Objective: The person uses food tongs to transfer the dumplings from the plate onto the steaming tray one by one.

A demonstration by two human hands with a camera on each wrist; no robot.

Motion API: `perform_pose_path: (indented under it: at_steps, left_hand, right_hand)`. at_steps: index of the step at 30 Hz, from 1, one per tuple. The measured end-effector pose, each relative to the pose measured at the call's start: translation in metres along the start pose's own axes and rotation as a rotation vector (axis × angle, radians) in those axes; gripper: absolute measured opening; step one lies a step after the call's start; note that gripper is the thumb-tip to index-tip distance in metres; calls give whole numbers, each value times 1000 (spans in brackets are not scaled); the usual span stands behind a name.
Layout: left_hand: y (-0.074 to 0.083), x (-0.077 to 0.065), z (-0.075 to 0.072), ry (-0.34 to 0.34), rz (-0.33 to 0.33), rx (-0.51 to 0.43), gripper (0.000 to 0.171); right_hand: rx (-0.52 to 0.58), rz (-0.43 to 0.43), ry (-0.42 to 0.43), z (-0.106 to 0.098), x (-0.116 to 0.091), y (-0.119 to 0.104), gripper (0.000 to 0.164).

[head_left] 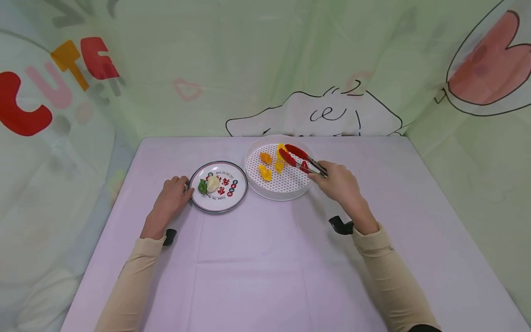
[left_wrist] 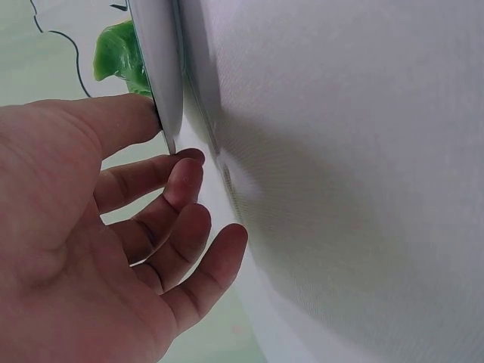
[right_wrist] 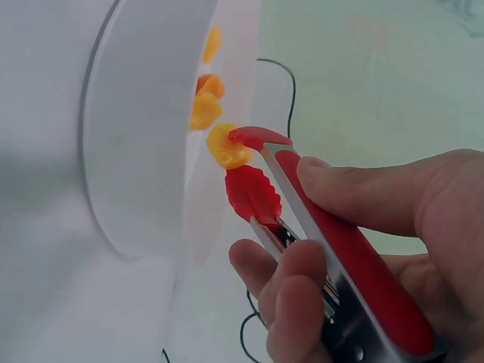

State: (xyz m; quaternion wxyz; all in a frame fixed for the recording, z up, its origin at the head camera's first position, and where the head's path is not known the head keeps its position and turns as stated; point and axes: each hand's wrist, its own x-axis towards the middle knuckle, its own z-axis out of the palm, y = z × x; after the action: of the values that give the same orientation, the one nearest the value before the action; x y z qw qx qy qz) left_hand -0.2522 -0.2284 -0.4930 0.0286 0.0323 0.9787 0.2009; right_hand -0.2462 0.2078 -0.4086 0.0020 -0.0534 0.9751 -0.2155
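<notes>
My left hand [head_left: 172, 196] pinches the left rim of a round white plate [head_left: 237, 196] with a dark edge; thumb on top, index finger beneath in the left wrist view. On the plate lie a green dumpling-shaped piece [head_left: 202, 186] and a whitish one [head_left: 213, 184]. My right hand [head_left: 338, 182] grips red-tipped metal tongs [right_wrist: 344, 261] over a white steamer tray [head_left: 279, 196] with a perforated floor. Between the tong tips is a yellow dumpling-shaped piece [right_wrist: 227, 147]. An orange piece [head_left: 266, 158] and two other yellow pieces [head_left: 264, 173] sit in the tray.
Plate and tray stand side by side near the far edge of a table [head_left: 249, 272] with a pale lilac cloth. A green printed curtain [head_left: 249, 69] hangs behind and along both sides. Black wrist-camera mounts [head_left: 341, 226] stick out from both wrists.
</notes>
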Motion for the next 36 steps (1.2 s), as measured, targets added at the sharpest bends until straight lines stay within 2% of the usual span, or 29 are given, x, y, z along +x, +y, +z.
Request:
perform_pose_path:
  at_steps: [7,13,20,24,30,36]
  left_hand:
    - [0,2,0,-4,-9,0,36]
    - [7,3,-2,-19,-4,-2,37]
    - [1,5,0,-4,-15,11,37]
    - [2,2,0,0,-15,11,37]
    - [2,2,0,-10,-23,11,37]
    - [0,5,2,-2,-32,8,36]
  right_hand:
    - [-27,29,-31,-2,6,9,40]
    - [-42,65,-79,-3,5,12,43]
    - [-44,70,-104,-2,8,9,34]
    - [-54,96,-118,-1,9,9,39]
    - [-37,119,-131,-7,6,6,56]
    - [-13,67,-120,-17,-1,-7,77]
